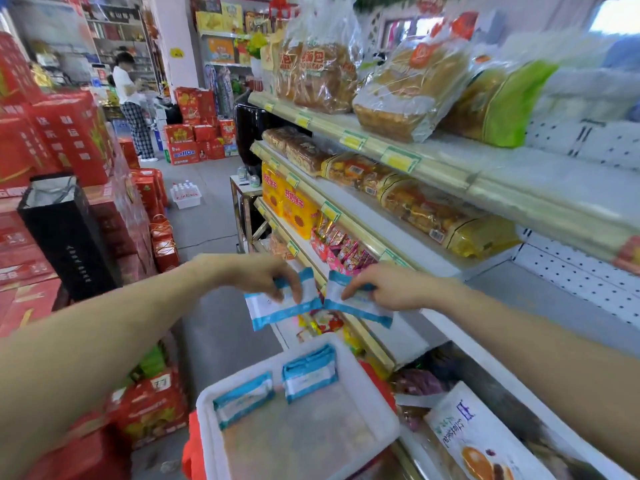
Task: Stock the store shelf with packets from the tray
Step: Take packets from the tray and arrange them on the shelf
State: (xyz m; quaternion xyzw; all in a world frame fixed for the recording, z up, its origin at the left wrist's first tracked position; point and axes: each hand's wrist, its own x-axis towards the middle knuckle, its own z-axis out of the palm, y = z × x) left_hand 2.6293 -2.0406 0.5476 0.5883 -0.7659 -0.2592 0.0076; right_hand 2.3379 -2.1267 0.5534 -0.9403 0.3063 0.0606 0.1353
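My left hand (263, 277) pinches a blue-and-white packet (277, 308) in the air just left of the shelf's front edge. My right hand (391, 289) grips a second, like packet (360, 306) beside it, above the third shelf (398, 336); the two packets nearly touch. Below them a white tray (242, 386) sits on something red, and it holds two more blue-and-white packets (242, 398) (310, 372) along its far side.
Shelves on the right carry bread bags (318, 74), wrapped cakes (415, 202), yellow boxes (287, 206) and small pink snack packs (343, 252). Red gift boxes (69, 140) and a black bag (65, 233) stand on the left. A person (133, 102) stands far down the aisle.
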